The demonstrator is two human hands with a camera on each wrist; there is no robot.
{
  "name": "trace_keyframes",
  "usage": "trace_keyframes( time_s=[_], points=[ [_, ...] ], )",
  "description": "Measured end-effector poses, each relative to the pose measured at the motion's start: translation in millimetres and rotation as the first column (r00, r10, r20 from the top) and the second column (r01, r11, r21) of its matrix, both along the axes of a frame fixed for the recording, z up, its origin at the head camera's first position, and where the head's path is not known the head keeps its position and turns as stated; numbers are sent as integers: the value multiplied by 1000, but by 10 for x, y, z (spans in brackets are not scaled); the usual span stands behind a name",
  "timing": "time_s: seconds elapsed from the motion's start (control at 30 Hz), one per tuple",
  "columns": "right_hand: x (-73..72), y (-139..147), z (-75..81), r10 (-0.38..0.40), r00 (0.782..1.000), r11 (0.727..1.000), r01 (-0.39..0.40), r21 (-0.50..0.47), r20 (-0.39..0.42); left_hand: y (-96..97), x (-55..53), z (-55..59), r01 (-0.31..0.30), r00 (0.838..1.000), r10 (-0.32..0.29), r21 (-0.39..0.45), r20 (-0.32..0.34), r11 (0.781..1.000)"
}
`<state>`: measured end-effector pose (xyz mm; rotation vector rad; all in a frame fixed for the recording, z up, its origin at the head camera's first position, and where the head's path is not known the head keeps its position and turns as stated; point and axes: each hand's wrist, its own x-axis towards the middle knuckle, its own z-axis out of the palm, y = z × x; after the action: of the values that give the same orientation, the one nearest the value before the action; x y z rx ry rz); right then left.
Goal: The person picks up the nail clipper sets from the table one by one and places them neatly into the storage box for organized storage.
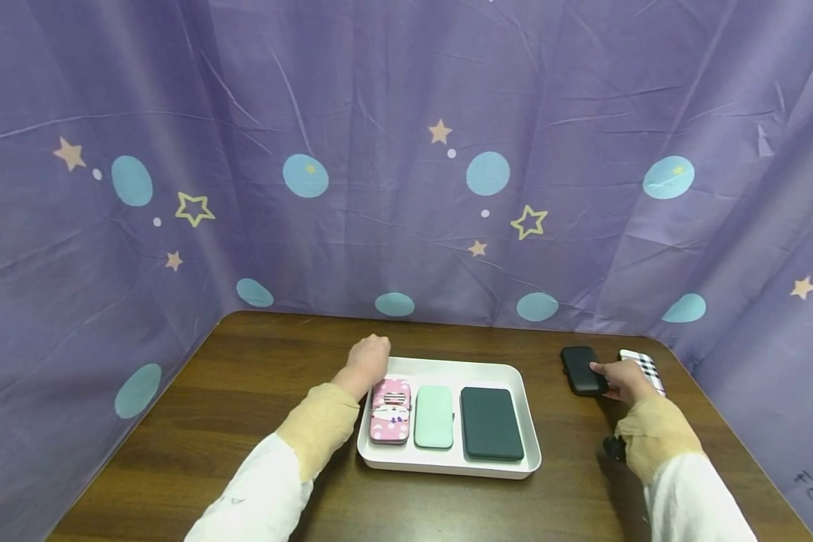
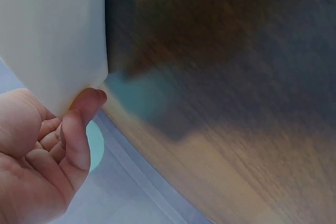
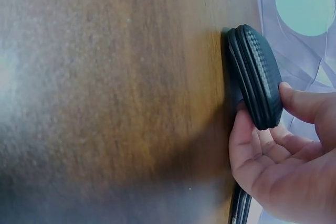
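My left hand [image 1: 369,365] pinches the far left corner of a white tray [image 1: 447,468]. In the left wrist view, thumb and curled fingers [image 2: 79,145] meet at that corner. Inside the tray, a pink case [image 1: 388,430] with a cartoon cat, a mint green case [image 1: 434,418] and a larger dark green case [image 1: 491,421] lie side by side. To the right, my right hand [image 1: 625,379] holds a small black case [image 1: 580,369] by its near right end, thumb on its textured cover and fingers beneath [image 3: 257,82]. A black-and-white plaid case [image 1: 644,365] lies partly hidden behind this hand.
All of it is on a brown wooden table [image 1: 271,354]. A purple curtain [image 1: 393,248] with stars and blue ovals hangs along the table's far edge and both sides. A small black object [image 1: 613,449] shows beside the right wrist.
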<state>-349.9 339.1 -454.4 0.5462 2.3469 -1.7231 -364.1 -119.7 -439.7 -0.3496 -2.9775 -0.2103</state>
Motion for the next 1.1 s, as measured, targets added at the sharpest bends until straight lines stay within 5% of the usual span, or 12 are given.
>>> trace_keyframes(
  time_s=[0.4, 1.1],
  points=[
    [39, 13, 0, -31, 999, 999, 31, -44, 12, -3, -14, -10, -9, 1000, 9, -4, 21, 1000],
    [110, -34, 86, 48, 999, 975, -49, -219, -12, 5, -11, -10, -13, 1000, 13, -1, 3, 1000]
  ],
)
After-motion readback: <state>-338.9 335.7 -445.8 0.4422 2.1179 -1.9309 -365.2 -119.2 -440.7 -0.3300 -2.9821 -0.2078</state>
